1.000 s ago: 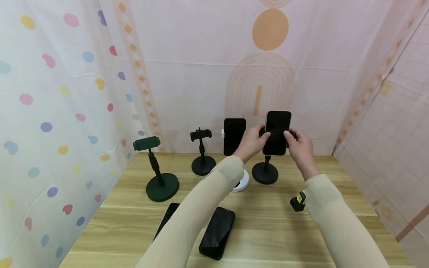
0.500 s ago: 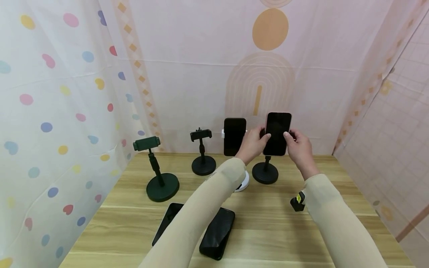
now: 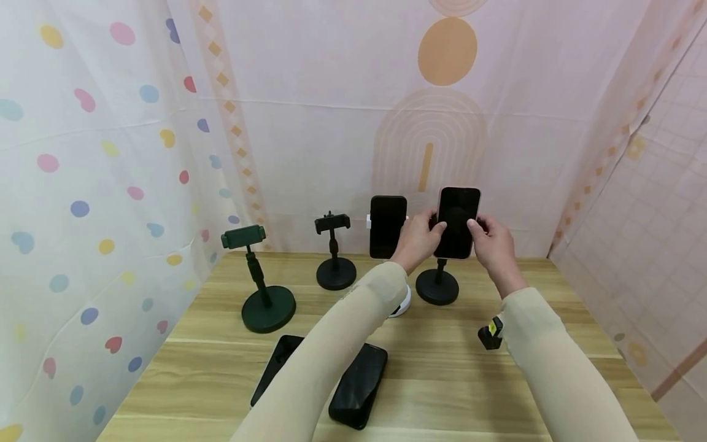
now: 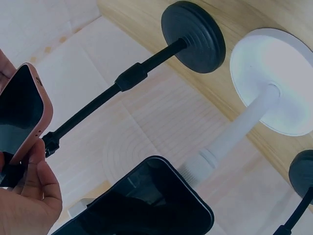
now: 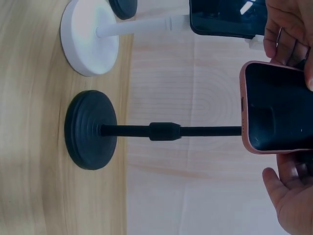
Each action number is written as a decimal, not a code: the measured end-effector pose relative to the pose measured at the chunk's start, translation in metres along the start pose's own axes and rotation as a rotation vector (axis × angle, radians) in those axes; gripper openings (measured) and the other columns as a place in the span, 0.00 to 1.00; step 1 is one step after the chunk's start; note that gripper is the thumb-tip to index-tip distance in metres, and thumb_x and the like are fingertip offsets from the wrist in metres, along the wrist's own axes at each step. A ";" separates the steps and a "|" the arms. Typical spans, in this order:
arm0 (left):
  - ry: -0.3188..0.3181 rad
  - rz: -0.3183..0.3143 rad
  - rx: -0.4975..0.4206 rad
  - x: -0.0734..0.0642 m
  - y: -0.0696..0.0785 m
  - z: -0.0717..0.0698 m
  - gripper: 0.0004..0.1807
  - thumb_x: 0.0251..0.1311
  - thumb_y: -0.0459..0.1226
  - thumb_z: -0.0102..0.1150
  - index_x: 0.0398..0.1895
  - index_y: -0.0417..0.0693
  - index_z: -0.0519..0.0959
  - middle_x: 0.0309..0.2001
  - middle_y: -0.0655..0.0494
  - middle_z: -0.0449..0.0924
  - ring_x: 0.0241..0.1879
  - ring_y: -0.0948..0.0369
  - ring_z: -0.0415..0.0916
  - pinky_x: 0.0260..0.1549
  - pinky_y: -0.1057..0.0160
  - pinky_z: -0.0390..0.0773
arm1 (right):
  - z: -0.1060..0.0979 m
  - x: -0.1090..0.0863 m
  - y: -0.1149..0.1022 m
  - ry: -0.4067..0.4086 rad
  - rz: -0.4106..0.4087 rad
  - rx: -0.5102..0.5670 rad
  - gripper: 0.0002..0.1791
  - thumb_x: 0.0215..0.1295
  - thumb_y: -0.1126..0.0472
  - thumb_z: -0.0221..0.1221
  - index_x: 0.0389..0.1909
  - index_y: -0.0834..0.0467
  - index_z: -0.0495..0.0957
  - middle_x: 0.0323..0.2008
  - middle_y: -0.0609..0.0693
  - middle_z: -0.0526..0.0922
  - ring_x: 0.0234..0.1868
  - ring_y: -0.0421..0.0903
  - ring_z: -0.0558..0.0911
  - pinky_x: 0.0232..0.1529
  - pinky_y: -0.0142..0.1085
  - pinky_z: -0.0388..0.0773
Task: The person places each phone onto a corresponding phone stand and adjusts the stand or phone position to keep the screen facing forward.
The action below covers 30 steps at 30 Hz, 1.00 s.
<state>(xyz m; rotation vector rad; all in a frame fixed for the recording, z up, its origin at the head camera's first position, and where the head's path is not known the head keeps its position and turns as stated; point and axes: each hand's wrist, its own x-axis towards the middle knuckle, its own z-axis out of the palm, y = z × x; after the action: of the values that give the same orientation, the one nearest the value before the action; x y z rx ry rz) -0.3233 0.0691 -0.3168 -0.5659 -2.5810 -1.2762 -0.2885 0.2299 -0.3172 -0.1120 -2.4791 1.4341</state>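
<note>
A phone with a pink edge (image 3: 456,233) stands upright on top of a black phone stand (image 3: 437,287), dark screen toward me. My left hand (image 3: 415,242) grips its left side, thumb at the front edge; in the left wrist view these fingers pinch around the black holder clamp beside the phone. My right hand (image 3: 495,252) holds the right side, thumb on the screen's edge and fingers behind. The phone's back and most of the clamp are hidden. Just left of my left hand, a black phone (image 3: 388,226) sits in a white stand (image 5: 85,39).
An unloaded black stand (image 3: 336,274) and a green stand (image 3: 268,309) occupy the left side. Two dark phones lie on the table, one (image 3: 358,387) partly under my left forearm and another (image 3: 278,365) farther left. A small black item (image 3: 489,336) is beside my right sleeve.
The pink-edged phone has sunk very slightly between my hands. My left forearm has shifted a little to the right, and both hands keep their hold.
</note>
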 end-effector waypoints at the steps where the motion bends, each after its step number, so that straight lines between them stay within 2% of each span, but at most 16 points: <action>1: 0.000 0.003 0.002 0.000 -0.001 0.000 0.13 0.72 0.43 0.55 0.54 0.48 0.78 0.45 0.55 0.82 0.40 0.62 0.77 0.39 0.64 0.78 | 0.001 0.000 0.000 0.003 -0.003 0.009 0.30 0.79 0.47 0.45 0.71 0.63 0.65 0.65 0.64 0.71 0.65 0.60 0.70 0.64 0.53 0.67; 12: -0.004 0.019 -0.034 -0.003 -0.006 -0.004 0.17 0.71 0.45 0.56 0.56 0.47 0.79 0.44 0.53 0.83 0.39 0.62 0.79 0.37 0.65 0.78 | 0.004 -0.004 0.001 0.000 -0.008 0.064 0.30 0.78 0.46 0.46 0.71 0.61 0.65 0.66 0.62 0.71 0.66 0.60 0.69 0.64 0.54 0.66; 19: -0.019 0.019 -0.046 -0.005 -0.009 -0.004 0.22 0.72 0.47 0.55 0.63 0.47 0.76 0.52 0.52 0.82 0.42 0.61 0.80 0.40 0.64 0.79 | 0.005 -0.006 0.003 0.020 -0.035 0.076 0.28 0.78 0.49 0.47 0.70 0.62 0.67 0.64 0.63 0.72 0.63 0.59 0.70 0.62 0.53 0.67; 23: -0.037 0.019 -0.049 -0.008 -0.009 -0.004 0.22 0.72 0.47 0.56 0.64 0.48 0.75 0.55 0.51 0.80 0.43 0.60 0.80 0.42 0.63 0.79 | 0.005 -0.008 0.005 0.024 -0.041 0.090 0.28 0.78 0.49 0.47 0.70 0.63 0.67 0.64 0.63 0.72 0.63 0.59 0.70 0.62 0.52 0.66; 30: -0.069 0.018 -0.024 -0.013 -0.011 -0.006 0.21 0.71 0.46 0.57 0.62 0.48 0.75 0.51 0.53 0.80 0.46 0.61 0.78 0.42 0.62 0.78 | 0.004 -0.012 0.006 0.023 -0.042 0.090 0.29 0.78 0.50 0.47 0.71 0.63 0.65 0.64 0.64 0.72 0.62 0.58 0.70 0.61 0.51 0.67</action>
<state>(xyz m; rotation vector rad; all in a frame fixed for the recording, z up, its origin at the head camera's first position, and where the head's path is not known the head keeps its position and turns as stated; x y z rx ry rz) -0.3167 0.0548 -0.3256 -0.6471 -2.6129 -1.3057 -0.2785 0.2269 -0.3266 -0.0581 -2.3801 1.5159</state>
